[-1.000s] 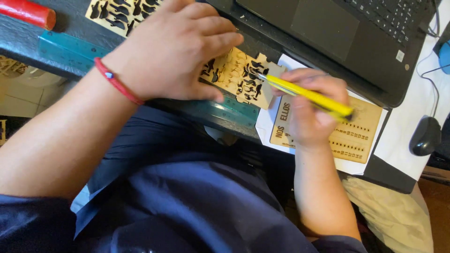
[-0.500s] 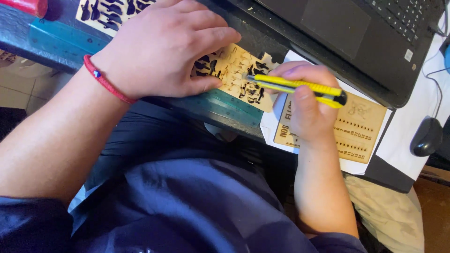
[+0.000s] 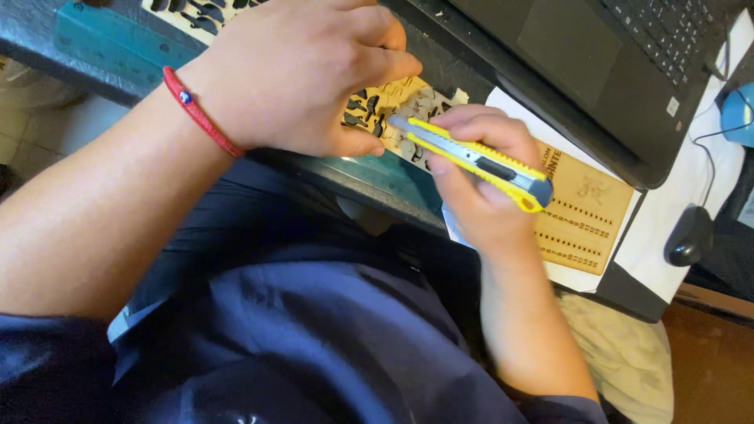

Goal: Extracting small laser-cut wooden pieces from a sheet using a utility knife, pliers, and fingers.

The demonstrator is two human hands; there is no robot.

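Observation:
My left hand [image 3: 302, 74], with a red cord bracelet [image 3: 200, 110] at the wrist, presses flat on a thin wooden sheet with laser-cut shapes [image 3: 385, 110] lying on a teal cutting mat [image 3: 102, 39]. My right hand [image 3: 479, 184] grips a yellow utility knife [image 3: 479, 161], its blade end pointing left onto the sheet next to my left thumb. The knife's tip touches the cut-out pattern. Most of the sheet is hidden under my left hand.
A black laptop [image 3: 597, 71] lies open behind the hands. A second engraved wooden panel [image 3: 585, 220] rests on white paper [image 3: 667, 212] to the right. A black mouse [image 3: 689, 235] sits farther right. My dark blue clothing fills the lower view.
My right hand has swung the knife from pointing right to its blade end pointing left onto the wooden sheet. My left hand stays pressed on the sheet.

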